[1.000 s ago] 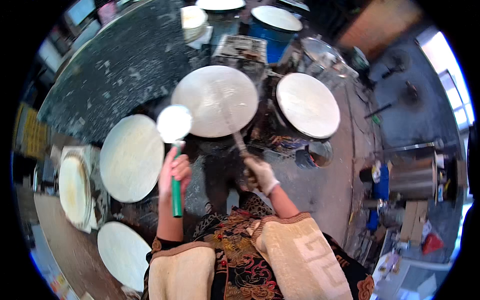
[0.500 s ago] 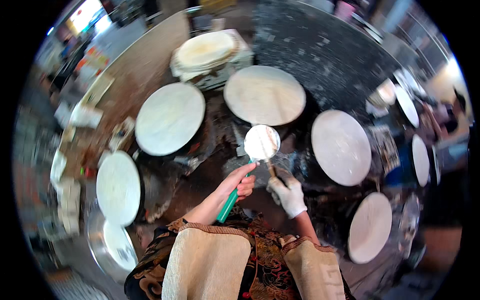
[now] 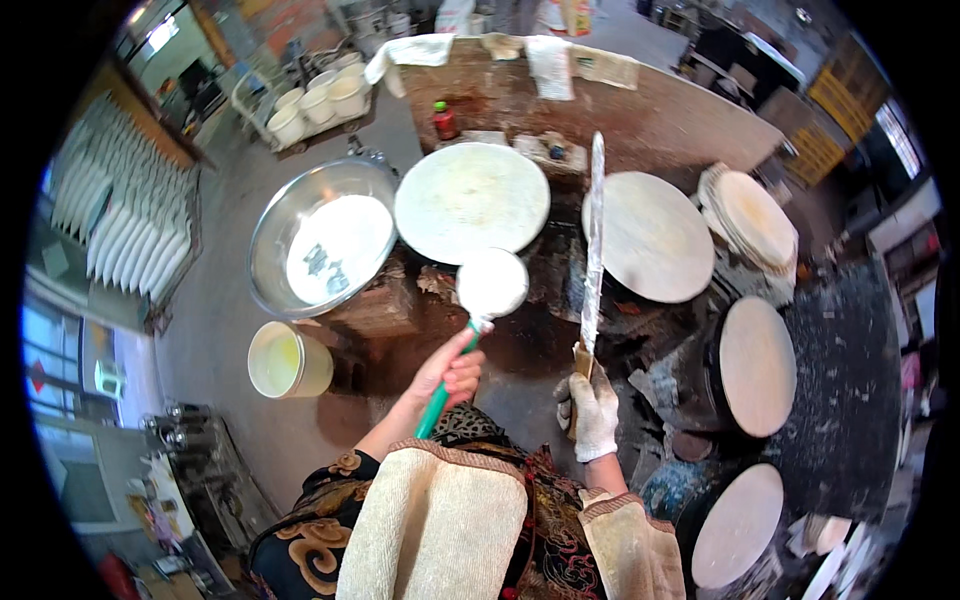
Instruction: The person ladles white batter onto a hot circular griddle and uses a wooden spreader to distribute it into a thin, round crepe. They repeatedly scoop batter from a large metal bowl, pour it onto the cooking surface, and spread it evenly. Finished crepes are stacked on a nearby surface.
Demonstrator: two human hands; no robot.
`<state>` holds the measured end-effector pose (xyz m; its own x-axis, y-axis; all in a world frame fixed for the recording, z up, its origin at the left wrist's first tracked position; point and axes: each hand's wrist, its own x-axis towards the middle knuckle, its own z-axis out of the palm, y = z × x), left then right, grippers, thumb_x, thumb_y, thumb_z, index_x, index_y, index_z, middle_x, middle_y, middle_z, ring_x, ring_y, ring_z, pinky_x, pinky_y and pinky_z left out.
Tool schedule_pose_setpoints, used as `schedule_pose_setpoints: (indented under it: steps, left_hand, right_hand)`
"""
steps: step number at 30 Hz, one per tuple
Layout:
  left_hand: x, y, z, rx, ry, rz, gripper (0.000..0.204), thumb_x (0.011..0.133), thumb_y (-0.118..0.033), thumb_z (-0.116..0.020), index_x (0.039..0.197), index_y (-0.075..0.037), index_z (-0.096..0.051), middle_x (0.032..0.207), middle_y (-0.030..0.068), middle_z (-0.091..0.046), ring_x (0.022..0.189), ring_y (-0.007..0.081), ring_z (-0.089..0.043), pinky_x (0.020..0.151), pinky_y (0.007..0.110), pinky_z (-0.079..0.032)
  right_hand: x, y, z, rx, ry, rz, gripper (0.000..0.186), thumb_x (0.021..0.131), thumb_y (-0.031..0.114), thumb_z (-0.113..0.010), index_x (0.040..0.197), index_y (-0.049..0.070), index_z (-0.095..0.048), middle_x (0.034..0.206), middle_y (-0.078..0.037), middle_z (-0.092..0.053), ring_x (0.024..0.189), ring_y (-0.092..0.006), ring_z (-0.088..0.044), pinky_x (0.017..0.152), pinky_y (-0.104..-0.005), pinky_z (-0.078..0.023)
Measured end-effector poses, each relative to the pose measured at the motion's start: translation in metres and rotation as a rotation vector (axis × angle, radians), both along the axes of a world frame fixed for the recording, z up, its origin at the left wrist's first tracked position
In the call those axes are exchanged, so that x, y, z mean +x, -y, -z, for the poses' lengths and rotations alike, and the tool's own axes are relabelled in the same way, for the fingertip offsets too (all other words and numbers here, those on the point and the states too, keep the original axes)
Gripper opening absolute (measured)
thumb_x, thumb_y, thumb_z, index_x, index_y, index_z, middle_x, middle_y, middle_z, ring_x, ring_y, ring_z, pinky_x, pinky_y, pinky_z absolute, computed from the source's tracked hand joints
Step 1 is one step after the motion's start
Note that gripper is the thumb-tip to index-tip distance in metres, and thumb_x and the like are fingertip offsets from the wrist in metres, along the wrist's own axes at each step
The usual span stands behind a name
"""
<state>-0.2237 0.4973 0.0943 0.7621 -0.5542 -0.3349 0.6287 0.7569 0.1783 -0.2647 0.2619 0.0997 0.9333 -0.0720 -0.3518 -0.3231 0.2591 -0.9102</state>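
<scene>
My bare left hand (image 3: 447, 370) is closed round the green handle of a ladle (image 3: 492, 284), its bowl full of something white. A white glove covers my right hand (image 3: 590, 408), which grips the wooden handle of a long flat spatula (image 3: 596, 240). White smears coat its upright blade. Just beyond the ladle is a round pale griddle (image 3: 472, 200), its surface whitish. Left of it stands a wide metal basin (image 3: 268, 245) holding a white liquid with a greyish patch. The ladle bowl overlaps the griddle's near edge in view; I cannot tell the height between them.
More round pale griddles (image 3: 648, 236) curve away to the right. A stack of flat round sheets (image 3: 757, 217) lies at the far right. A bucket (image 3: 318, 365) with yellowish liquid stands below the basin. Cloths (image 3: 549, 68) hang over a low partition behind a red bottle (image 3: 444, 121).
My view has swung left, bringing the basin and bucket nearer the middle. The spatula has moved away from the ladle and now points upright. Both hands keep their holds.
</scene>
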Motion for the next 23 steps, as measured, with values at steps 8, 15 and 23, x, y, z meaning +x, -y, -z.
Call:
schedule_pose_setpoints:
  steps: [8,15,23]
  left_hand:
    - [0.068,-0.175,0.106,0.538,-0.098,-0.576,0.005,0.09,-0.01,-0.05,0.093,-0.01,-0.046,0.054,-0.0031,-0.038,0.038,0.0078,-0.038,0.033,0.023,-0.032]
    - [0.137,-0.29,0.196,1.506,-0.347,-0.538,0.047,0.08,-0.011,-0.051,0.122,0.001,-0.034,0.075,0.015,-0.058,0.059,0.0273,-0.058,0.055,0.038,-0.049]
    - [0.168,-0.307,0.207,1.92,-0.17,0.371,0.086,0.08,-0.022,-0.055,0.144,-0.001,-0.002,0.12,0.0304,-0.052,0.11,0.043,-0.052,0.094,0.044,-0.041]
  right_hand:
    - [0.085,-0.109,0.031,0.026,-0.333,-0.565,0.036,0.088,0.017,-0.05,0.122,0.005,-0.05,0.071,-0.007,-0.058,0.048,-0.0117,-0.049,0.039,-0.0255,-0.039]
    - [0.187,-0.283,0.085,0.189,-0.59,-0.772,0.023,0.088,0.013,-0.049,0.107,0.0,-0.049,0.08,-0.015,-0.062,0.055,-0.0183,-0.055,0.043,-0.0322,-0.045]
    - [0.233,-0.347,0.151,-0.158,-0.553,-0.919,0.029,0.085,0.012,-0.053,0.109,-0.004,-0.054,0.075,-0.014,-0.059,0.063,-0.022,-0.061,0.049,-0.0358,-0.053]
